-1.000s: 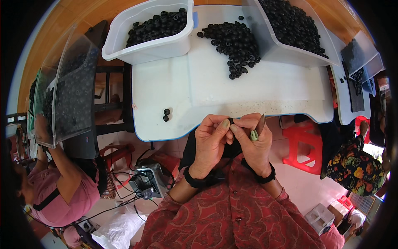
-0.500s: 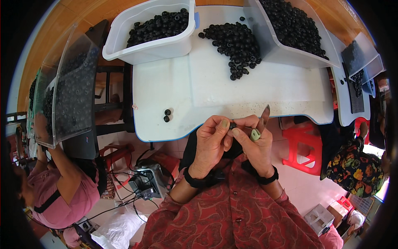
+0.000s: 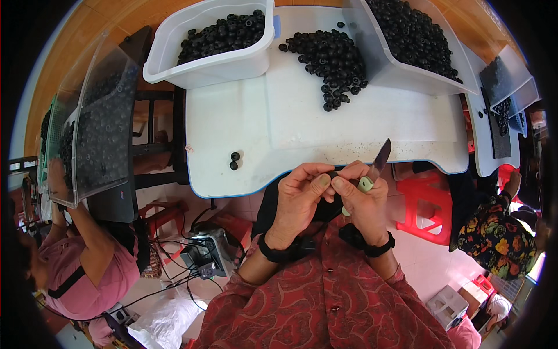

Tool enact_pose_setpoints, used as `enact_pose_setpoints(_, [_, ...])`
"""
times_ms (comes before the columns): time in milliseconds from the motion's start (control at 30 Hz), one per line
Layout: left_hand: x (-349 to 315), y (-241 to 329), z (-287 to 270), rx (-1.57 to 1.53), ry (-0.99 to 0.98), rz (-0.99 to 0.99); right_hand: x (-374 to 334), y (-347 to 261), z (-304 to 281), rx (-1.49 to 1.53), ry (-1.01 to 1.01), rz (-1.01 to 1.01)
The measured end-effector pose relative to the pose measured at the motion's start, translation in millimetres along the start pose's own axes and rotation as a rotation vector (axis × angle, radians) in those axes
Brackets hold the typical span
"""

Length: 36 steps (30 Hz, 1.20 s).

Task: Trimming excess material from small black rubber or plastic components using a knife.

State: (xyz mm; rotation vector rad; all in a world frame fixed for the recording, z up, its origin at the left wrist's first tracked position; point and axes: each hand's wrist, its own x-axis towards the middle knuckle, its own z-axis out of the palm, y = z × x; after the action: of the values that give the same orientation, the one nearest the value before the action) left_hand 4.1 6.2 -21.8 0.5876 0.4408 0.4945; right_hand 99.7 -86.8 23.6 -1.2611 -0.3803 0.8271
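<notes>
In front of my chest, just off the table's near edge, both hands meet at the fingertips. My left hand is closed, pinching a small black rubber-looking ring that the fingers mostly cover. Wrapped round a folding-type knife with a pale green handle is my right hand. Its blade points up and to the right, away from the ring. The right thumb and forefinger also press against the ring.
On the white table lies a pile of black rings, between a white tub and a translucent tub, both holding such rings. Two loose rings lie at left. A person in pink sits left; a red stool stands right.
The knife blade has swung outward to the upper right, and more of the green handle shows. Both hands have shifted slightly right, still pinching the ring.
</notes>
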Motion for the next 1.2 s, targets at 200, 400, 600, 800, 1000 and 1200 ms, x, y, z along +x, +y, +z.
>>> enact_pose_setpoints(200, [0.6, 0.7, -6.8, -0.04, -0.096, -0.043, -1.5, 7.7, -8.9, 0.028, -0.002, 0.036])
enact_pose_setpoints(400, [0.6, 0.8, -5.4, -0.086, -0.099, -0.06, -2.6, 4.1, -7.8, -0.035, -0.008, 0.096])
enact_pose_setpoints(600, [1.3, 6.0, 0.9, -0.166, -0.071, -0.089, -0.7, 12.8, -9.1, -0.277, 0.074, -0.058])
enact_pose_setpoints(800, [-0.8, 6.1, -5.0, -0.186, -0.055, -0.096, 0.0, 13.6, -5.9, -0.934, -0.003, -0.411])
enact_pose_setpoints(1000, [-2.9, 4.7, -2.9, -0.16, -0.076, -0.073, -1.1, 13.0, -0.7, -1.214, -0.004, -0.464])
enact_pose_setpoints(1200, [-2.8, 2.8, -4.7, -0.182, -0.118, -0.045, -0.8, 11.4, 2.1, -1.232, 0.001, -0.48])
